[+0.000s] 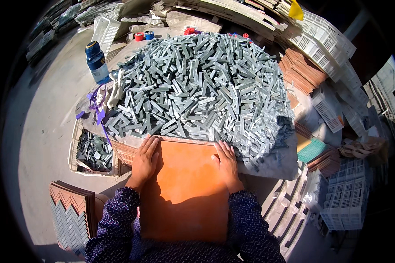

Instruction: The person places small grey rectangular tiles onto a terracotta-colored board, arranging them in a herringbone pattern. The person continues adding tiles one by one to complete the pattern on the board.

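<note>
An orange rectangular board (184, 175) lies in front of me, its far edge against the near side of a stone-topped table. My left hand (145, 158) rests on the board's left edge near the far corner, fingers stretched out. On the opposite edge lies my right hand (226, 163), also with straight fingers and thumb on the orange face. Just beyond both hands spreads a large heap of small grey-green stone strips (193, 83). A shadow falls over the board's near half.
A blue bottle (96, 63) stands at the heap's left, near purple straps (98, 107). A white crate (77, 153) of stone pieces sits below left. Herringbone-patterned sheets (70, 215) stand at lower left. Stacked orange boards (300, 70), white crates (346, 188) and a slatted pallet (285, 210) occupy the right.
</note>
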{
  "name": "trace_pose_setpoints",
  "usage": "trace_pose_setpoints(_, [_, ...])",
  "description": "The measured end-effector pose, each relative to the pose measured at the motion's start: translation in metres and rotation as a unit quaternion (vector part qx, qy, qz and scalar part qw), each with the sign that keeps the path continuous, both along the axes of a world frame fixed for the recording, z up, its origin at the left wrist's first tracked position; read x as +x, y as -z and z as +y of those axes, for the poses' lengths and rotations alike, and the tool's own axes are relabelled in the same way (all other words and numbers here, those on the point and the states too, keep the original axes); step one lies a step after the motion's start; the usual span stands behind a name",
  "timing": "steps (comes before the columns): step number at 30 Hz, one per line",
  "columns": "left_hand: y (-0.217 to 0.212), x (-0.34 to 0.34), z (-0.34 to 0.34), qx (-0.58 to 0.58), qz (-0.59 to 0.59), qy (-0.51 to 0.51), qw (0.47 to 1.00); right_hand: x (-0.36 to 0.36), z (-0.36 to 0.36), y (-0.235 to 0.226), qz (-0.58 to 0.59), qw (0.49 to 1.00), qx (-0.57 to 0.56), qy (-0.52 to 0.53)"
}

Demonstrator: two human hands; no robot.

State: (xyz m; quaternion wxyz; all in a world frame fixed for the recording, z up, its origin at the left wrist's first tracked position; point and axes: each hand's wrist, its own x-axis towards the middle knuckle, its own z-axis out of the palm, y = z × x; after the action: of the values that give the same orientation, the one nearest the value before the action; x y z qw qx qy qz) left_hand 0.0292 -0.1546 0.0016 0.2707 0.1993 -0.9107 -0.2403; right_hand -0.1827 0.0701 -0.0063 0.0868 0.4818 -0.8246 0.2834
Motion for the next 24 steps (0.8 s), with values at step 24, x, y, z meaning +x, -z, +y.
trace_pose_setpoints(24, [0.007,-0.009,-0.006,-0.046,0.019,-0.045,0.998,0.001,0.008,-0.013,0.017,0.992,-0.099,0.071])
